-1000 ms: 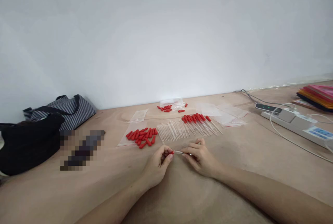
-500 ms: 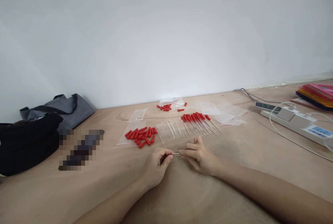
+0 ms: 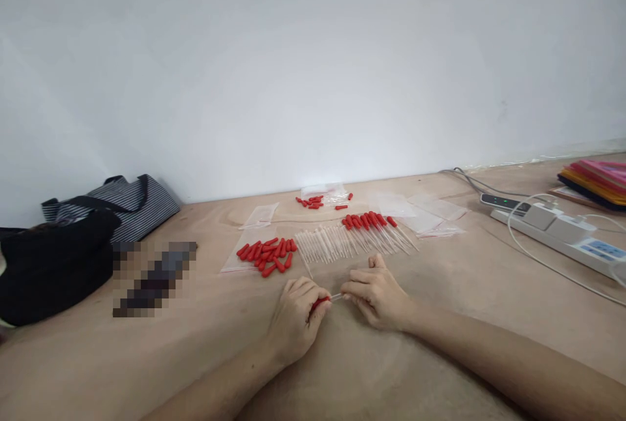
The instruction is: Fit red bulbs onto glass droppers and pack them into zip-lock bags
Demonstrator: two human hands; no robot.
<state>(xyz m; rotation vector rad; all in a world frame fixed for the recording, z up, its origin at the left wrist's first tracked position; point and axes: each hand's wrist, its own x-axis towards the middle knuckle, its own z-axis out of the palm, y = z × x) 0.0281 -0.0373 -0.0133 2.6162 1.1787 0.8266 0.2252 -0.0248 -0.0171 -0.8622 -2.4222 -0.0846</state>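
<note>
The left hand [image 3: 296, 317] pinches a red rubber bulb [image 3: 320, 302] between thumb and curled fingers. At its 3 o'clock, the right hand [image 3: 379, 297] pinches a thin clear pipette tube [image 3: 337, 296] between thumb and forefinger, the other fingers folded under. Bulb and tube meet in the small gap between the two hands, low on the wooden tabletop [image 3: 440, 290].

At 12 o'clock from the hands lies a row of bare clear tubes [image 3: 325, 245]. At 1 o'clock from the hands, touching that row, lie tubes already capped in red [image 3: 374, 225]. At 11 o'clock, a heap of loose red bulbs [image 3: 267, 257] sits on a clear plastic bag. Further out at 12 o'clock, near the wall, a few more bulbs [image 3: 315, 201] are scattered.

Far at 3 o'clock lies a white power strip [image 3: 562, 232] with cables. Far at 9 o'clock sits a black bag [image 3: 53, 264], with a striped bag [image 3: 122, 203] behind it.
</note>
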